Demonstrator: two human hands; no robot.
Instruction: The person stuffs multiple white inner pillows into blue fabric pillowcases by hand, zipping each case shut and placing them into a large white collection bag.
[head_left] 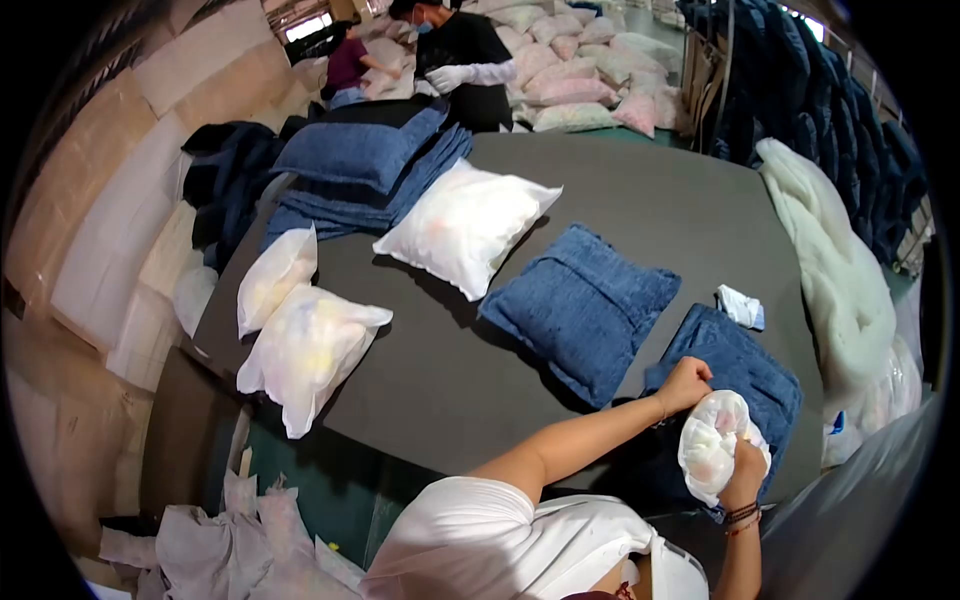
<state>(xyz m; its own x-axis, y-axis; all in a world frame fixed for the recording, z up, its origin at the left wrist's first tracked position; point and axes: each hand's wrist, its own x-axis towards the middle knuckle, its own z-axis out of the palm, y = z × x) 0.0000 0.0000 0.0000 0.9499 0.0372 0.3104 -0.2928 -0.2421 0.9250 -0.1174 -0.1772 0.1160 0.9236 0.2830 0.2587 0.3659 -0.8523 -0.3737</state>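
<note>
At the table's near right edge, my left hand (688, 385) is closed in a pinch on the edge of a blue cushion cover (765, 370). A white stuffed cushion insert (708, 462) lies bunched up against that cover, part of it hidden. My right hand (742, 475) is closed on the insert's right side, fingers partly out of sight. To the left of my hands lies a filled blue cushion (585, 310). Beyond the cover sits a small white packet (740, 307).
White inserts (465, 225) (310, 350) lie on the dark table (420, 340). Blue covers (350, 155) are stacked at its far left. White fleece (830, 270) hangs over the right edge. Two people (465, 60) stand beyond, before piled sacks (570, 90). Blue pieces (810, 100) hang on a rack.
</note>
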